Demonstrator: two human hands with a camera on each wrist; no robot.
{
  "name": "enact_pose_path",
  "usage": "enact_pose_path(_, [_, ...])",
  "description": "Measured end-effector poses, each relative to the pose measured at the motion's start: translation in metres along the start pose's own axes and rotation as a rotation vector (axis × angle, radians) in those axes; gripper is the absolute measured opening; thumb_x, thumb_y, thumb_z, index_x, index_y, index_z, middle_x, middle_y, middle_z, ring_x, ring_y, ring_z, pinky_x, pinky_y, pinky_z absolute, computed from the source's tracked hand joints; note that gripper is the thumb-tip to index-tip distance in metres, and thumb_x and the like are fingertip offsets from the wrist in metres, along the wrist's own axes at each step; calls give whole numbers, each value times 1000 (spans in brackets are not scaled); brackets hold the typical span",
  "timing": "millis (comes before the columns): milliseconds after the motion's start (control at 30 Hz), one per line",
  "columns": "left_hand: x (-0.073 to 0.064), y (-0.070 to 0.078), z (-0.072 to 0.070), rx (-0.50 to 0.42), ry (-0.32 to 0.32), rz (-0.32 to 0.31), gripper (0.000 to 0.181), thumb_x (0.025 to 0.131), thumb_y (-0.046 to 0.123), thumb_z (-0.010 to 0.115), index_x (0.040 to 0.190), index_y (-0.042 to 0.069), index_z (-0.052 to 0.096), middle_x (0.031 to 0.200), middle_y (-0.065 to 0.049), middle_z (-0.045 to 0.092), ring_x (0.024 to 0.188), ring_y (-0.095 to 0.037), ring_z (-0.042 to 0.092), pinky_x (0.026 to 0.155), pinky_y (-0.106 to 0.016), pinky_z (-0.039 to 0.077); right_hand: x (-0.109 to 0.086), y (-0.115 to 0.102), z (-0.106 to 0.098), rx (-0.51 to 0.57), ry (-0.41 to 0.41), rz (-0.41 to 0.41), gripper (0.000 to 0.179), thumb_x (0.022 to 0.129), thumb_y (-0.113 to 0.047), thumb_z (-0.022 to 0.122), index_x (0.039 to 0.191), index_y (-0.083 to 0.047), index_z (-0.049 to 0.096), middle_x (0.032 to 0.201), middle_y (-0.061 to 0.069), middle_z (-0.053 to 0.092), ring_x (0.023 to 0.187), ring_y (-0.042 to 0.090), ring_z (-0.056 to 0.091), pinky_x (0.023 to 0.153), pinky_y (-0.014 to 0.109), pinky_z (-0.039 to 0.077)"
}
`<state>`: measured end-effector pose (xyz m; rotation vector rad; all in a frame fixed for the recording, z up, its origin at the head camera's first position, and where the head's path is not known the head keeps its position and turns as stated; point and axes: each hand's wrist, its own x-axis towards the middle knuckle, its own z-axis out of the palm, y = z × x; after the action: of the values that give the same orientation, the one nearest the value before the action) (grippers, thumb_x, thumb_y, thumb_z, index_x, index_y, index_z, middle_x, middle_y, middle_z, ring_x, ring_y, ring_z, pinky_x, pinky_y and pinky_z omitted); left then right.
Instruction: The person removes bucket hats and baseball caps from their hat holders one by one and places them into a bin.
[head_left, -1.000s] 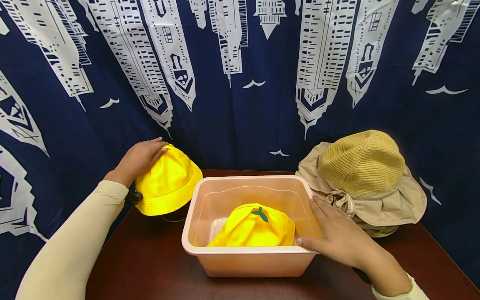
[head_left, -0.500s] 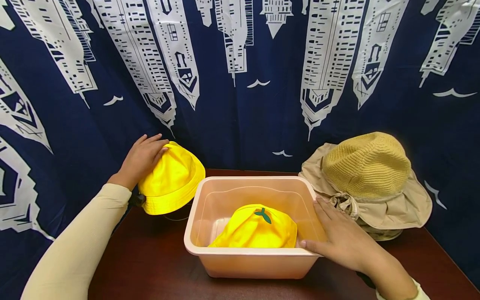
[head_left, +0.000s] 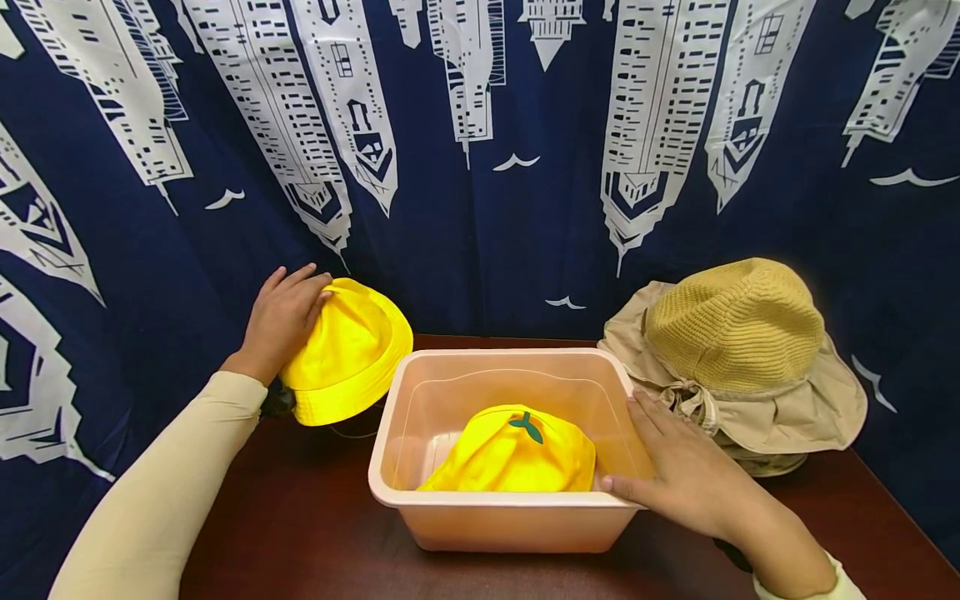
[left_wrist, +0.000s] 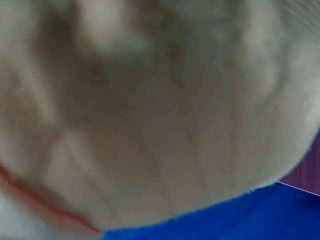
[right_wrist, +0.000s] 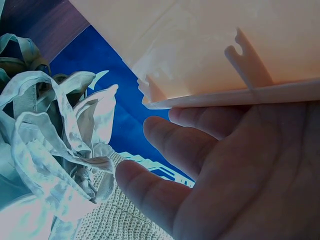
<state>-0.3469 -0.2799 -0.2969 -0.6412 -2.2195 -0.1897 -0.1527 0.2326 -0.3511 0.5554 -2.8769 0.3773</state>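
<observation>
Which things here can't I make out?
- Palm side of the left hand: head view, hidden behind the hand's own back.
- Blurred surface filling most of the left wrist view: too close to identify.
- Bottom of the yellow hat: head view, behind the bin's front wall.
- Most of what lies under the tan brim: head view, covered by it.

The sleeved left arm (head_left: 161, 479) extends forward, the left hand (head_left: 281, 325) back uppermost, fingers slightly spread; the right hand (head_left: 682, 475) shows straight fingers, thumb held apart.
</observation>
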Motion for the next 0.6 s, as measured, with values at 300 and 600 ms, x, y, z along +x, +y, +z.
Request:
enact_pose_path(300, [14,8,-4,-115,-220,-119,35,104,22,52,131,2,63,140,-20,55,136,-39,43,116,-53,25,0,0,-1,-10,1,-1,105,85,-71,58,150,8,32,158,24,28,142,43,30,109,65,27])
enact_pose_path(600, [18,9,-3,-117,-299,-102,35,104,23,51,131,3,63,141,-20,54,136,-39,43,113,-55,30,-1,0,0,7,-4,10,104,85,-69,59,151,7,32,158,24,27,143,42,28,109,65,26])
